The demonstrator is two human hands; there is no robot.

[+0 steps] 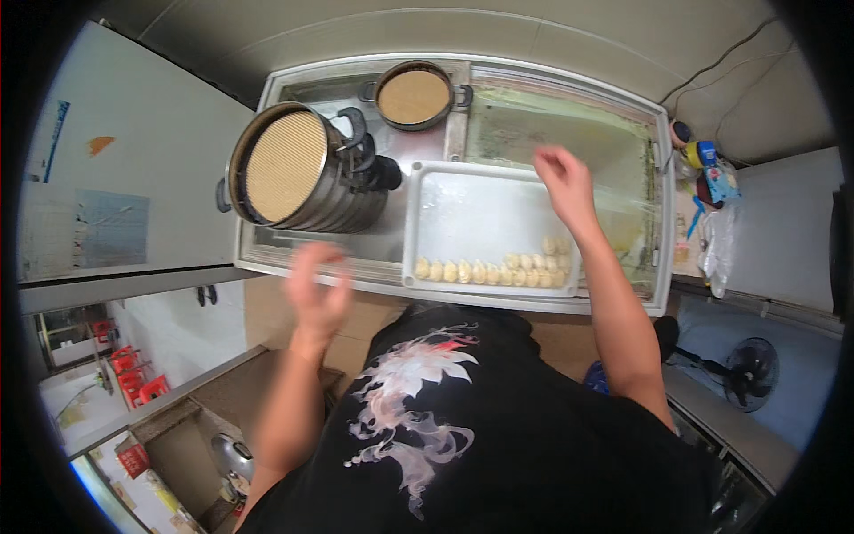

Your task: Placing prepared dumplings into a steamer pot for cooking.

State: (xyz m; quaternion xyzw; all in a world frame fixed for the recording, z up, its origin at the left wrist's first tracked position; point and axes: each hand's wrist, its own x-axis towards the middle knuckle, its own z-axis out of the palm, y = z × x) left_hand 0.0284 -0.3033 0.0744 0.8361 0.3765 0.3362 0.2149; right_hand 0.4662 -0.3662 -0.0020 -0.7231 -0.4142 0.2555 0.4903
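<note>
A white plastic tray (484, 207) lies on the glass top of a chest freezer. Along its front side and right corner are rows of small pale dumplings (494, 274). My right hand (566, 180) hovers over the tray's right side with curled fingers; whether anything is inside them is hidden. Blurred, my left hand (319, 284) is at the freezer's front edge with fingers apart and nothing visible in it. Beyond it leans a stack of metal steamer baskets (353, 207) with black handles. The top basket holds a ribbed tan liner (287, 167).
A single steamer basket (413, 97) with a tan liner sits at the back of the freezer top (657, 233). To the right, packets and a plastic bag (719, 247) crowd a ledge. A black fan (750, 374) stands at lower right; a white cabinet panel (153, 153) borders the left.
</note>
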